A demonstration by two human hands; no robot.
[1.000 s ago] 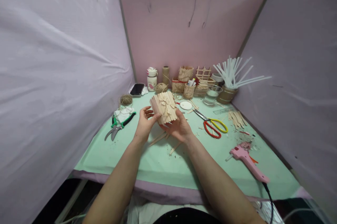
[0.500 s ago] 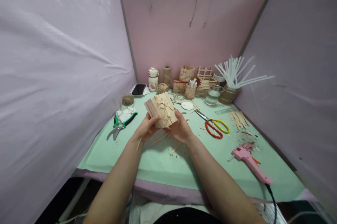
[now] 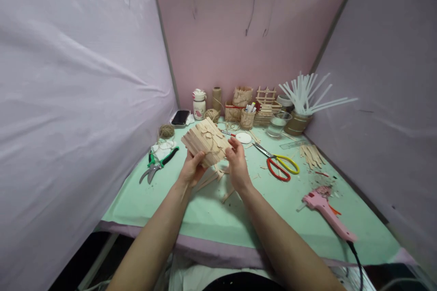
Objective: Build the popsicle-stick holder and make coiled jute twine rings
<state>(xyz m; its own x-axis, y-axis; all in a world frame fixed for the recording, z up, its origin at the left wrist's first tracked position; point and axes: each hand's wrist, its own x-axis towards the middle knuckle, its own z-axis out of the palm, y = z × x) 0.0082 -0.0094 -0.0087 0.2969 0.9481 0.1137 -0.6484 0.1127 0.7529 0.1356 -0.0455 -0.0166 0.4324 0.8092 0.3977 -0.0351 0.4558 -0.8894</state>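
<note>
A box-like piece built of pale wooden craft sticks [image 3: 201, 138] is held up above the middle of the table, tilted. Flower-shaped wooden petals and a thin stem decorate its face. My left hand [image 3: 194, 167] grips its lower left part, thumb on the near side. Close by its right edge is my right hand [image 3: 237, 163], fingers parted and slightly curled; whether a fingertip touches the wood I cannot tell. Loose craft sticks [image 3: 228, 194] lie on the table below.
Green-handled pruning shears [image 3: 155, 165] lie left. Scissors with red and yellow handles [image 3: 278, 163] and a pink glue gun [image 3: 327, 213] with a cord lie right. Along the back stand a bottle [image 3: 199, 105], a glass of water [image 3: 278, 123] and a jar of white glue sticks [image 3: 297, 122].
My right hand has let go of the stick box's right side and opened. The box has shifted slightly left and turned in my left hand.
</note>
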